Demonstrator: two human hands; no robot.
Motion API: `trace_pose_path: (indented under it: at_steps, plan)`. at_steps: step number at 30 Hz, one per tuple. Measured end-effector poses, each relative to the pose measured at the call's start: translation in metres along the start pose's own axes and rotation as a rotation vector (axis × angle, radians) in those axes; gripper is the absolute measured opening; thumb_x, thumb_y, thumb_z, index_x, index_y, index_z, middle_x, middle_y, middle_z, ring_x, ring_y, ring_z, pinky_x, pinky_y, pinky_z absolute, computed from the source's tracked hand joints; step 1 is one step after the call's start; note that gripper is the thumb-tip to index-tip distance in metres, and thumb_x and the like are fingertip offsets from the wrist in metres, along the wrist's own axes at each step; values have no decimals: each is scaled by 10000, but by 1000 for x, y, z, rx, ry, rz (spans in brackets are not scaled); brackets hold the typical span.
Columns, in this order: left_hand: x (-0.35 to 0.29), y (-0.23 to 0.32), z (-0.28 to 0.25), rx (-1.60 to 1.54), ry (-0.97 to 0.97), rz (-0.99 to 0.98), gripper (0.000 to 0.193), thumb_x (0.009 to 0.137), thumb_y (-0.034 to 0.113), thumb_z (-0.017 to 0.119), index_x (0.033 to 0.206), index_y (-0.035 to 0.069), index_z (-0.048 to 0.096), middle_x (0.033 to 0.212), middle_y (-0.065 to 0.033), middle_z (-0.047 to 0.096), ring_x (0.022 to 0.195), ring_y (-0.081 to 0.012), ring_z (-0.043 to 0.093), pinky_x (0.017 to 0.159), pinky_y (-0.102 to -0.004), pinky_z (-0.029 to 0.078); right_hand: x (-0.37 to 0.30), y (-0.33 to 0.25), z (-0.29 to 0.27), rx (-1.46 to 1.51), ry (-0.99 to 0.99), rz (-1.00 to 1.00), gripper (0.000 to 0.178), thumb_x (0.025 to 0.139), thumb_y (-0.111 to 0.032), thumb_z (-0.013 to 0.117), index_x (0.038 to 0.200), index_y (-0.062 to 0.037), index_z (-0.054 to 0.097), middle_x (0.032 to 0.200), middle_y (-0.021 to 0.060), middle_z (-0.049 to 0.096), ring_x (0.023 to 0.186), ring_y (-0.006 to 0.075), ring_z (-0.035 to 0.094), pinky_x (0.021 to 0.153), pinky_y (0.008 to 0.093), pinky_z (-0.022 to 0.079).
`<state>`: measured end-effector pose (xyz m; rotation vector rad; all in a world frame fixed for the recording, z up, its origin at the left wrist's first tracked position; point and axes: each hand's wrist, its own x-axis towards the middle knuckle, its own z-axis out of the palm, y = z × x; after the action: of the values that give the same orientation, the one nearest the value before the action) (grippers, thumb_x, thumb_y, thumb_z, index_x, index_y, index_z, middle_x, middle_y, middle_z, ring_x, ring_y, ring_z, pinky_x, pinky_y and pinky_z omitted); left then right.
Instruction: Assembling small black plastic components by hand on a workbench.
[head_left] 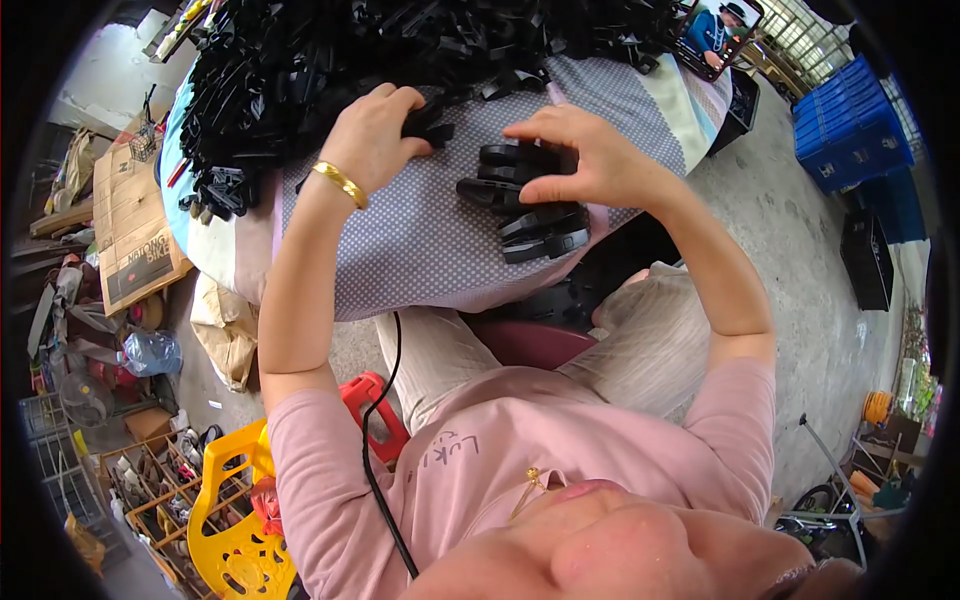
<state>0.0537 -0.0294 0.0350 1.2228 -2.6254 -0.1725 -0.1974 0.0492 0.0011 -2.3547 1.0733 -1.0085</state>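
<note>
On the dotted cloth of the table, several black plastic pieces [545, 238] lie in a short row at the right. My right hand [590, 155] reaches over them with thumb and forefinger stretched apart; the thumb touches the row, and a piece shows between the two. My left hand [375, 135] is at the near edge of a large heap of black plastic parts [290, 75]. Its thumb and forefinger are apart beside a small black part [432, 132]. The left hand's other fingers are partly hidden.
A phone [718, 35] stands at the table's far right. Blue crates [850, 125] are on the floor to the right. A yellow plastic chair [225, 500] and a red stool [375, 410] stand at the left. A black cable [375, 450] runs down my front.
</note>
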Motion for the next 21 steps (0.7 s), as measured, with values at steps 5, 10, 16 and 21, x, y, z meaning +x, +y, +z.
trace_pose_path:
  at_steps: [5, 10, 16, 21]
  plan:
    - [4, 11, 22, -130, 142, 73, 382, 699, 251, 774, 959, 20, 618, 934, -116, 616, 918, -302, 591, 804, -364, 491, 6, -11, -14, 58, -243, 100, 491, 720, -376, 763, 1034, -13, 660, 926, 98, 631, 833, 219, 594, 737, 314, 474]
    - [7, 21, 41, -230, 263, 270, 341, 704, 182, 772, 970, 32, 619, 886, -98, 596, 823, -263, 584, 730, -337, 486, 8, -9, -10, 101, -26, 147, 311, 753, -210, 754, 999, -36, 677, 905, 51, 628, 767, 164, 580, 649, 292, 472]
    - [7, 22, 40, -485, 121, 226, 299, 683, 84, 740, 957, 43, 626, 894, -109, 586, 894, -293, 562, 819, -355, 471, 16, 2, 11, -372, 158, -97, 262, 693, -113, 734, 943, -66, 673, 972, 69, 632, 892, 247, 583, 741, 342, 489]
    - [5, 19, 41, -263, 266, 249, 341, 667, 51, 734, 981, 40, 600, 932, -107, 579, 857, -294, 579, 783, -357, 496, 15, 1, 6, -469, 47, 10, 235, 728, -154, 712, 949, -79, 678, 919, 60, 610, 842, 252, 575, 732, 354, 489]
